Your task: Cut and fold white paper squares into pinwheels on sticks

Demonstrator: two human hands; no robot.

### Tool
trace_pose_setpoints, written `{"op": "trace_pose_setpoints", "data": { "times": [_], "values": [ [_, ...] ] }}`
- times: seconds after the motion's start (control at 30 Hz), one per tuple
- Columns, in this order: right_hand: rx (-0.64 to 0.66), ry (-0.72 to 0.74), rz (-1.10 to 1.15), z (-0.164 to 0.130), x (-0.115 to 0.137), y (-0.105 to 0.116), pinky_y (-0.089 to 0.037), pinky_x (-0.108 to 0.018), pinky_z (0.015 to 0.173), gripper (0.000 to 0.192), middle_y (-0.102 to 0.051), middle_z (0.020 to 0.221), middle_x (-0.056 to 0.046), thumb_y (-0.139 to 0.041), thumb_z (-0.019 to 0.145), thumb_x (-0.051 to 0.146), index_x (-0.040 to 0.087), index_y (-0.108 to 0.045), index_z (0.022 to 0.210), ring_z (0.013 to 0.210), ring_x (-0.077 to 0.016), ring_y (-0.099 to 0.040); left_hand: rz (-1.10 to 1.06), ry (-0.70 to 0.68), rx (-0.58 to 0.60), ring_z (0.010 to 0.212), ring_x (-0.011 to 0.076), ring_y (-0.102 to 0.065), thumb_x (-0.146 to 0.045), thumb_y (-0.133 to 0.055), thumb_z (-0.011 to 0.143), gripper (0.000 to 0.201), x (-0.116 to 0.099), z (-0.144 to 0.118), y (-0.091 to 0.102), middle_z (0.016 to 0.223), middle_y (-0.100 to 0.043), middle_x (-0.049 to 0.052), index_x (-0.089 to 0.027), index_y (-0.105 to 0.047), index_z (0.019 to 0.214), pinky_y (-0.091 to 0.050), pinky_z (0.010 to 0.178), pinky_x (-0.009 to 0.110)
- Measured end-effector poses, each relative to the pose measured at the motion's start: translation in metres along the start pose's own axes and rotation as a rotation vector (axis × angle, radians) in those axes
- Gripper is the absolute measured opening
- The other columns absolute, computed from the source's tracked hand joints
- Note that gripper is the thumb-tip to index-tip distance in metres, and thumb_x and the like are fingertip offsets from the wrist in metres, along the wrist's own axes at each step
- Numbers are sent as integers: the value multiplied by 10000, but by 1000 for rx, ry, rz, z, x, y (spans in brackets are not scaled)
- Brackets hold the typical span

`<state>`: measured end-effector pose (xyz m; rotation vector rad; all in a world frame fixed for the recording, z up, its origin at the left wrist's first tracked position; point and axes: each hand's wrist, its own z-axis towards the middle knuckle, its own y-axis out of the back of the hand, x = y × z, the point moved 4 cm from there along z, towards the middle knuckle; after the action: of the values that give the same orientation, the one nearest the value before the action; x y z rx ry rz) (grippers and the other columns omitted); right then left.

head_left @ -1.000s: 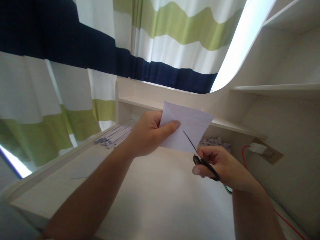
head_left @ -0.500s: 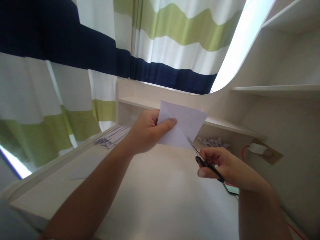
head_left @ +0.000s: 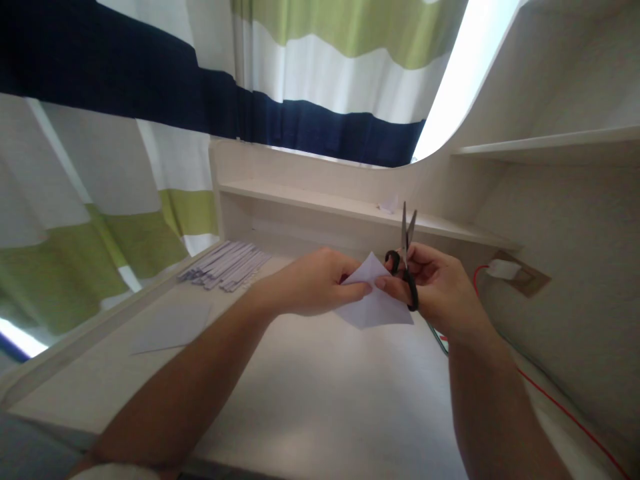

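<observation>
A square of white paper [head_left: 373,312] hangs above the desk, turned with one corner up and creased. My left hand [head_left: 330,283] is closed on its left side, thumb on top. With thumb and fingers my right hand [head_left: 435,283] pinches the paper's right side. That same hand also carries a pair of scissors [head_left: 409,243] with black handles. Their blades point upward, slightly apart, away from the paper. Some fingers of both hands are hidden behind the sheet.
Rolled white paper sticks [head_left: 227,265] lie in a pile at the desk's back left. Nearer, a flat stack of white paper [head_left: 175,323] rests on the desk [head_left: 300,400]. A small folded paper piece [head_left: 389,204] sits on the shelf [head_left: 310,199]. A red cable [head_left: 565,407] runs along the right wall.
The paper has come lower and turned corner-up. The scissors have left its lower edge and swung upright in my right hand, which now grips the paper too. The view has shifted.
</observation>
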<state>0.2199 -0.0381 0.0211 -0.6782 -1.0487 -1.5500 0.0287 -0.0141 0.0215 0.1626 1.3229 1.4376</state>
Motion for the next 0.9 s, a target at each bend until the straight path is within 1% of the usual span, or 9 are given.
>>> {"op": "trace_pose_setpoints", "data": {
  "times": [0.1, 0.23, 0.33, 0.4, 0.47, 0.53, 0.6, 0.73, 0.9],
  "values": [
    [-39, 24, 13, 1, 0, -1, -475, -252, 489, 346, -689, 722, 3, -969, 622, 290, 212, -668, 774, 591, -142, -606, -20, -19, -68, 714, 176, -677, -360, -611, 949, 213, 1, 1, 0, 822, -755, 12, -210, -756, 905, -413, 584, 257],
    [-229, 123, 41, 5, 0, 12, -493, -294, 521, 328, -648, 712, 10, -930, 662, 341, 238, -637, 768, 585, -151, -574, -138, 5, -266, 810, 192, -693, -352, -732, 878, 209, 15, 6, 8, 926, -767, 31, -202, -759, 1021, -465, 652, 263],
    [-361, 176, 94, 8, -5, 20, -514, -317, 579, 303, -633, 767, 14, -906, 708, 329, 254, -644, 840, 619, -162, -581, -384, 49, -367, 794, 182, -695, -422, -807, 832, 339, 28, 14, 6, 964, -777, 74, -162, -754, 1042, -500, 659, 262],
    [-426, 192, 147, 9, -9, 23, -540, -330, 639, 303, -641, 829, 8, -902, 720, 316, 261, -642, 865, 670, -171, -606, -615, 57, -420, 767, 174, -689, -475, -833, 805, 471, 33, 19, -1, 989, -780, 99, -147, -733, 1128, -492, 588, 244],
    [-483, 214, 215, 9, -12, 24, -552, -328, 683, 310, -644, 862, 6, -907, 714, 297, 266, -640, 869, 706, -171, -616, -749, 68, -339, 798, 174, -700, -502, -837, 804, 512, 32, 24, -13, 1047, -786, 113, -151, -738, 1163, -502, 571, 229],
    [-519, 252, 261, 9, -12, 24, -553, -314, 701, 312, -637, 856, 12, -912, 707, 275, 271, -643, 865, 726, -167, -620, -782, 91, -239, 828, 179, -708, -510, -826, 818, 460, 28, 26, -23, 1024, -792, 117, -148, -773, 1097, -534, 596, 230],
    [-496, 271, 230, 9, -12, 21, -562, -323, 714, 295, -649, 862, 7, -907, 725, 282, 278, -655, 878, 760, -183, -646, -794, 113, -222, 842, 184, -714, -502, -809, 836, 415, 26, 26, -26, 1001, -797, 119, -146, -794, 1048, -557, 612, 236],
    [-351, 229, 97, 9, -11, 14, -589, -380, 732, 289, -726, 923, -31, -893, 763, 349, 289, -664, 928, 850, -251, -707, -787, 117, -303, 816, 181, -716, -501, -787, 860, 397, 28, 23, -20, 992, -801, 114, -155, -803, 1054, -558, 588, 234],
    [-281, 176, 131, 10, -12, 12, -591, -366, 692, 289, -754, 893, -27, -923, 717, 313, 255, -683, 869, 736, -208, -681, -728, 129, -344, 714, 157, -681, -494, -808, 845, 368, 29, 20, -12, 857, -781, 88, -145, -807, 963, -521, 553, 225]
  ]
}}
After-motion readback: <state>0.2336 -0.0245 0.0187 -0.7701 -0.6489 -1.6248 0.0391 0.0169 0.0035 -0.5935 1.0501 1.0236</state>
